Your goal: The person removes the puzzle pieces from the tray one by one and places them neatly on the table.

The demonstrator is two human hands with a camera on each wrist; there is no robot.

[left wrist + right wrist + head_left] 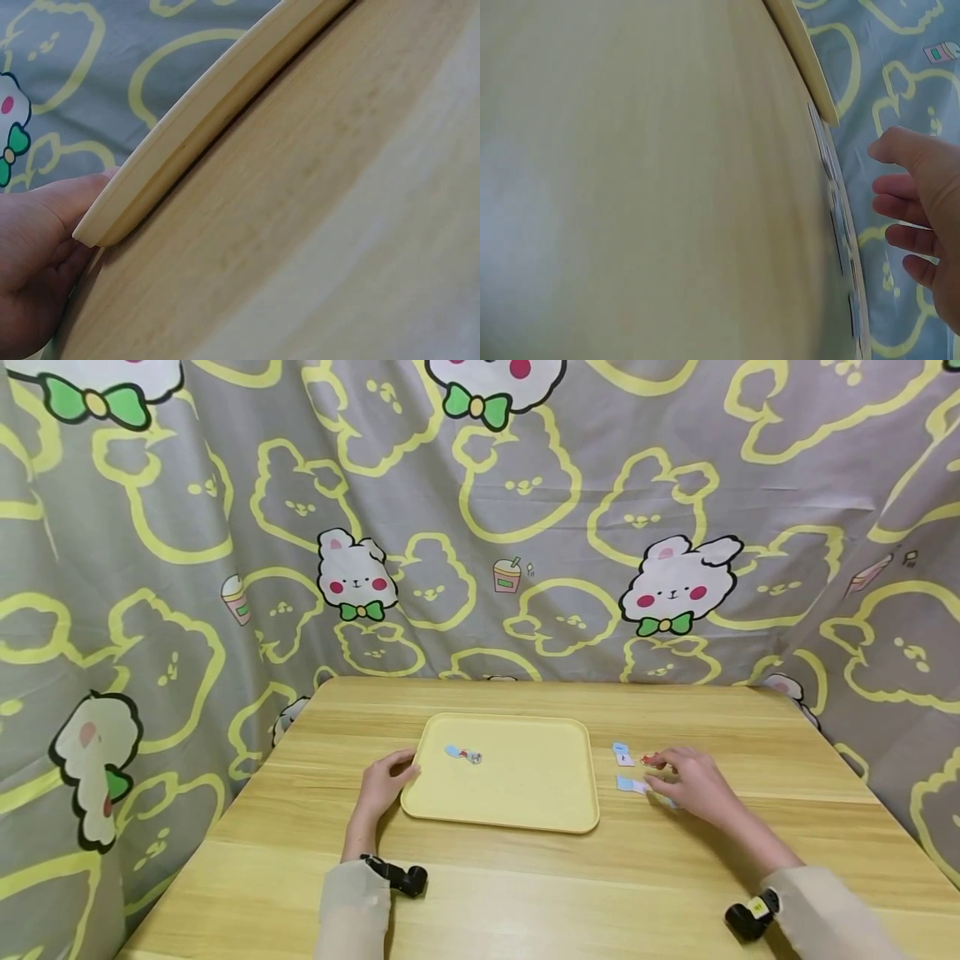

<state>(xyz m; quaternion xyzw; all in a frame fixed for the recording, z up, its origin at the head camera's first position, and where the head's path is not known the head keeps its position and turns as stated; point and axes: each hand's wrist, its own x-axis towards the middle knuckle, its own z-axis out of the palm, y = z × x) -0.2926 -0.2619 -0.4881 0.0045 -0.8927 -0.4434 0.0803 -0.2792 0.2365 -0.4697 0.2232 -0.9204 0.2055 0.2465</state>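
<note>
A yellow rectangular tray (517, 793) lies on the table in the head view. At its left edge my left hand (385, 787) holds the rim; the left wrist view shows the thumb and fingers (71, 199) at the tray's corner. Small flat puzzle-like pieces (463, 754), blue, red and grey, lie end to end on the tray. My right hand (693, 783) is over more such pieces right of the tray, its fingers loosely bent and apart in the right wrist view. Near its fingertips are a blue-and-white piece (623, 756), a red piece (650, 760) and a pale blue piece (628, 784).
The wooden table (517, 893) reaches back to a grey curtain (450, 510) with yellow outlines and white rabbits. Another blue piece (672, 804) shows partly beneath the right hand. Black wrist cameras sit on both forearms.
</note>
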